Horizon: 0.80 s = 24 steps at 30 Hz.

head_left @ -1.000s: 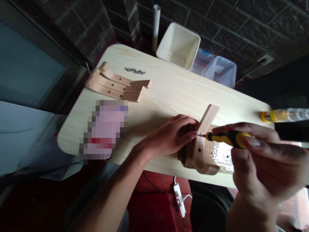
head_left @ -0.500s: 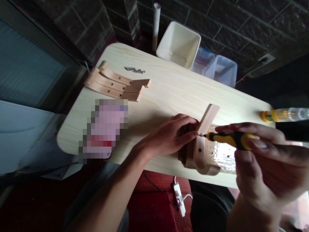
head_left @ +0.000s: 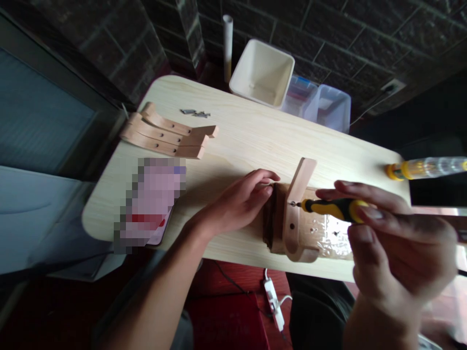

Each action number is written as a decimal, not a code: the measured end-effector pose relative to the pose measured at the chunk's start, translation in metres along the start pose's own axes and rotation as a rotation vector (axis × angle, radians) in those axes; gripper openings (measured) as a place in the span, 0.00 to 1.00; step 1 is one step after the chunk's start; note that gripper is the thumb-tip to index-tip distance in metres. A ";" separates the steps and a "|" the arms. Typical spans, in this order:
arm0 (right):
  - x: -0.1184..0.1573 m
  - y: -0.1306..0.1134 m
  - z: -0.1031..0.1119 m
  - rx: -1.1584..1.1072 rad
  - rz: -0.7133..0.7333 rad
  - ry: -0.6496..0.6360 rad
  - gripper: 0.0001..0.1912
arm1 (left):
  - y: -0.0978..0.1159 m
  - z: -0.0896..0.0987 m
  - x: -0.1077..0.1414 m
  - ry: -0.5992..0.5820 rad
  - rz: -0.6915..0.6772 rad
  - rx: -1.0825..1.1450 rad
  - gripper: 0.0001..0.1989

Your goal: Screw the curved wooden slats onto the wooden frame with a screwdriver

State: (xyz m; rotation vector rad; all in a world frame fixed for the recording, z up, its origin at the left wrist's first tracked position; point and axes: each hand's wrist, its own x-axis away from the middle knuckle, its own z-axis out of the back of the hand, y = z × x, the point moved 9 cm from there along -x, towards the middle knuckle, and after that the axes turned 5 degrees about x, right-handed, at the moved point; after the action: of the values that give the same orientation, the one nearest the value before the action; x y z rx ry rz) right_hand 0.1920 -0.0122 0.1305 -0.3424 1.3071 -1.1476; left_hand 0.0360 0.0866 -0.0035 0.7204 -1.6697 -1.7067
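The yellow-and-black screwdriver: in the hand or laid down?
In hand: the right hand holds the screwdriver by its handle, tip at the wooden hook.

Looks like smooth, matt wood in hook (head_left: 292, 215) and loose hooks (head_left: 170, 137), wood grain on tabletop (head_left: 248, 141); cardboard under glossy tape (head_left: 332, 243) on box (head_left: 308, 235); grey metal in screws (head_left: 202, 114); plastic in screwdriver (head_left: 328, 208).

No text legible; no readable numbers or brands
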 end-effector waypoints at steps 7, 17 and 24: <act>0.003 -0.001 0.005 -0.019 -0.043 -0.013 0.24 | -0.012 0.016 -0.004 0.104 0.068 -0.059 0.12; 0.005 0.002 0.013 -0.003 0.029 -0.070 0.29 | -0.001 -0.008 -0.011 0.089 0.061 0.048 0.21; 0.008 0.002 0.013 0.016 0.010 -0.050 0.27 | -0.009 -0.014 -0.013 0.085 0.101 0.080 0.22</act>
State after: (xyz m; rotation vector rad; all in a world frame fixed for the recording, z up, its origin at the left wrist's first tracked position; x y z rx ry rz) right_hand 0.2028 -0.0227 0.1286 -0.3506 1.2542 -1.1338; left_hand 0.0546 0.0869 -0.0140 0.7233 -1.6943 -1.5261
